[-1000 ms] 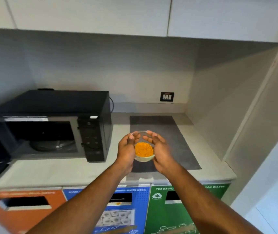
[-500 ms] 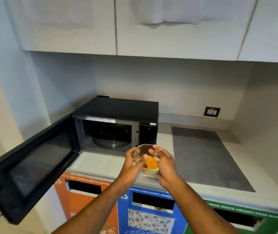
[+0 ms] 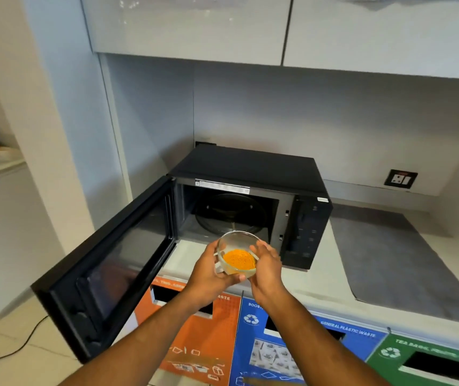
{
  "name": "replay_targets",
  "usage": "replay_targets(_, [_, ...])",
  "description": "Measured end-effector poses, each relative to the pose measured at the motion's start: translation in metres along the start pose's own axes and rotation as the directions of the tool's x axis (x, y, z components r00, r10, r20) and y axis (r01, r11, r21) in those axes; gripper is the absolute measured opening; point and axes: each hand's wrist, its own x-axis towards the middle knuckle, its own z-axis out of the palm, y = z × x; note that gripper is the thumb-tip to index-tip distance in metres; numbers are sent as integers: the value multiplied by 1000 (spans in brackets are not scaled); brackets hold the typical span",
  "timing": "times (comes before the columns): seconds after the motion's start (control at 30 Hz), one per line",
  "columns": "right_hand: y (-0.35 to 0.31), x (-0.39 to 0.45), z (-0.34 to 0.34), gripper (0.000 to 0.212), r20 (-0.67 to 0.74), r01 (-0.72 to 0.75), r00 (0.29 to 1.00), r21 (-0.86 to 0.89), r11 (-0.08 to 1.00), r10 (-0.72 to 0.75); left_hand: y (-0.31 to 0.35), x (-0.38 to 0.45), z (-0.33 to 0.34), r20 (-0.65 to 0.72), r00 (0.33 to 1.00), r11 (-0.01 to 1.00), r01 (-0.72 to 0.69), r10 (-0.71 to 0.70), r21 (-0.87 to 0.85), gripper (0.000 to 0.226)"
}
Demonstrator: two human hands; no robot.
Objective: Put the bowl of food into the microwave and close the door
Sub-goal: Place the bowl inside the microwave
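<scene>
A small clear glass bowl (image 3: 238, 253) with orange food in it is held between both hands, just in front of the black microwave (image 3: 253, 176). My left hand (image 3: 208, 270) cups its left side and underside. My right hand (image 3: 267, 264) grips its right rim. The microwave door (image 3: 111, 263) hangs wide open to the left. Inside the cavity the round glass turntable (image 3: 229, 214) is visible with nothing on it. The bowl is level with the lower front edge of the opening, outside the cavity.
The microwave stands on a pale countertop (image 3: 188, 254). A grey mat (image 3: 395, 263) lies to its right, and a wall socket (image 3: 400, 178) sits behind. Below are orange (image 3: 194, 338), blue (image 3: 278, 352) and green (image 3: 428, 360) waste bins. White cabinets (image 3: 189, 26) hang overhead.
The bowl has moved left from over the grey mat to the front of the open microwave. My view has turned left, so the open door and cavity now face me.
</scene>
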Motion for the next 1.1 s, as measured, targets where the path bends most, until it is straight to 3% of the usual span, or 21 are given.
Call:
replay_targets(0.37, [10,99,32,35,141,2,990,-98,995,11,-43,100,-33,-139,990,1000,9,-9,1,83])
replay_targets(0.6, [35,183,53,31,7,112,994,-135,985,-112,-79,178,-28,-157,987,978,11,-44,-206,68])
replay_targets(0.87, [53,280,75,18,-43,190,979,-145,971,-198,-117,274,-20,-183,980,984,40,-73,-176,75])
replay_targets(0.97, [56,304,81,27,-60,202,973,-263,944,-225,-130,301,-20,-163,983,987,54,-79,-153,77])
replay_targets(1.1, [57,322,85,33,-72,236,963,-253,938,-261,-142,319,-19,-157,979,984,105,-127,-143,66])
